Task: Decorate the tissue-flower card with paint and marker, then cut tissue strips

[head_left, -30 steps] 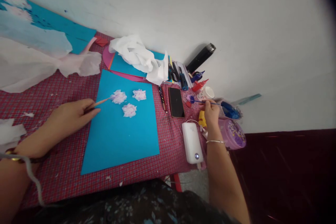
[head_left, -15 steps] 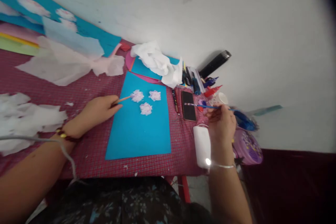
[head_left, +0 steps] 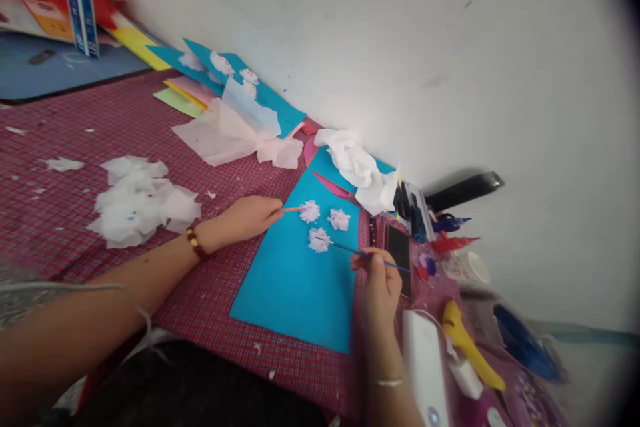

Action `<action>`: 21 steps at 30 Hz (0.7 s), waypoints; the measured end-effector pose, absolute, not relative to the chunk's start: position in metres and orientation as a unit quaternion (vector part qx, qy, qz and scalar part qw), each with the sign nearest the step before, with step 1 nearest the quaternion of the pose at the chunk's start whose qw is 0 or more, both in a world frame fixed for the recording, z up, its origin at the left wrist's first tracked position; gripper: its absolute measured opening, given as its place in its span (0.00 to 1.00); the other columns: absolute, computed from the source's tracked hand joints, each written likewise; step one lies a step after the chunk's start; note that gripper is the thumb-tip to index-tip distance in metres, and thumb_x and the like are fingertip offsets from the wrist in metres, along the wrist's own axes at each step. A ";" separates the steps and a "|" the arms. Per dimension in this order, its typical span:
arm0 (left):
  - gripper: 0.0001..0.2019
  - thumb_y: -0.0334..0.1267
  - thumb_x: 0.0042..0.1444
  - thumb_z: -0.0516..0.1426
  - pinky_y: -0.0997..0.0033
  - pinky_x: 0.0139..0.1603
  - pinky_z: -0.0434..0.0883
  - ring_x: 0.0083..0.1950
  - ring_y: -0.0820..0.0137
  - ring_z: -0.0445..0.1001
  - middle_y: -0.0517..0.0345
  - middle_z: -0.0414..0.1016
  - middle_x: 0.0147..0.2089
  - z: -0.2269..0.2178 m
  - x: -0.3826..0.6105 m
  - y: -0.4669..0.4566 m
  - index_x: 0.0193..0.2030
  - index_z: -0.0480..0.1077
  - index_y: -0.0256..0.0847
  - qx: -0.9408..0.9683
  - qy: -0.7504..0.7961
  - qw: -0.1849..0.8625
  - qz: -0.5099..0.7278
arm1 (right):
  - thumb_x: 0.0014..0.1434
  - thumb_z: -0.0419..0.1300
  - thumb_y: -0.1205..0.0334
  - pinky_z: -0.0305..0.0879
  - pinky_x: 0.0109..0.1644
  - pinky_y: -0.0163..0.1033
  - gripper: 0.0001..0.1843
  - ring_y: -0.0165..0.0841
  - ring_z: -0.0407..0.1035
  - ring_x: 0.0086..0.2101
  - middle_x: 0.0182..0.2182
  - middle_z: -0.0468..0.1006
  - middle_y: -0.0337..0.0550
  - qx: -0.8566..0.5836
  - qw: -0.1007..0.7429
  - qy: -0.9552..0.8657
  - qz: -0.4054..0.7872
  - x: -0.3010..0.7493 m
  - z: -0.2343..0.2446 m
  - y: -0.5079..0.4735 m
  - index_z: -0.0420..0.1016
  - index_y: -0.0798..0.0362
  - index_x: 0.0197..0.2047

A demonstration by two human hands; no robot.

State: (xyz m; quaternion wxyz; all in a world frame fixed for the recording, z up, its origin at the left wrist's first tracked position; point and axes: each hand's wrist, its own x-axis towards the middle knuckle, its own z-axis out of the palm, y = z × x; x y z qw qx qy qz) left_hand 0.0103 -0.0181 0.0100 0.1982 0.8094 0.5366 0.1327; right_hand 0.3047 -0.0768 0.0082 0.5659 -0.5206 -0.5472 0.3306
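Observation:
A blue paper sheet (head_left: 295,287) lies on the red checked tablecloth (head_left: 75,127). Three white-pink tissue tufts sit near its far end. My left hand (head_left: 250,215) rests at the sheet's left edge, pinching a thin wooden stick (head_left: 291,209) whose tip touches the far-left tissue tuft (head_left: 310,211). My right hand (head_left: 379,280) is over the sheet's right edge, closed on a thin blue paintbrush (head_left: 350,250). The brush tip reaches the nearest tissue tuft (head_left: 319,239). A third tuft (head_left: 339,219) lies just beyond.
A pile of torn white tissue (head_left: 137,199) lies to the left. Crumpled white paper (head_left: 360,167), scissors, paint bottles (head_left: 453,243), a black phone (head_left: 400,250), a paper cup (head_left: 467,267), a white power bank (head_left: 425,363) and a black flask (head_left: 465,190) crowd the right side by the wall.
The view swung left and down. My right hand carried the blue brush from the paint area leftward onto the blue sheet, its tip now at a tuft. My left hand kept the stick in place.

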 end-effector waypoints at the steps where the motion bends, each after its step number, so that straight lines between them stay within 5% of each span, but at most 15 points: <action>1: 0.16 0.43 0.68 0.45 0.68 0.32 0.59 0.34 0.63 0.74 0.54 0.75 0.33 0.010 0.010 -0.017 0.32 0.65 0.42 0.810 0.536 0.201 0.131 | 0.67 0.56 0.52 0.72 0.37 0.42 0.14 0.35 0.75 0.28 0.26 0.79 0.39 -0.519 0.561 -0.554 0.330 0.305 0.006 -0.078 0.78 0.51 0.38; 21: 0.14 0.44 0.66 0.48 0.68 0.28 0.53 0.28 0.67 0.69 0.57 0.71 0.28 0.013 0.011 -0.014 0.29 0.60 0.43 0.807 0.540 0.211 0.112 | 0.67 0.56 0.56 0.70 0.35 0.40 0.14 0.34 0.75 0.29 0.28 0.80 0.40 -0.539 0.506 -0.618 0.267 0.305 0.013 -0.084 0.80 0.53 0.36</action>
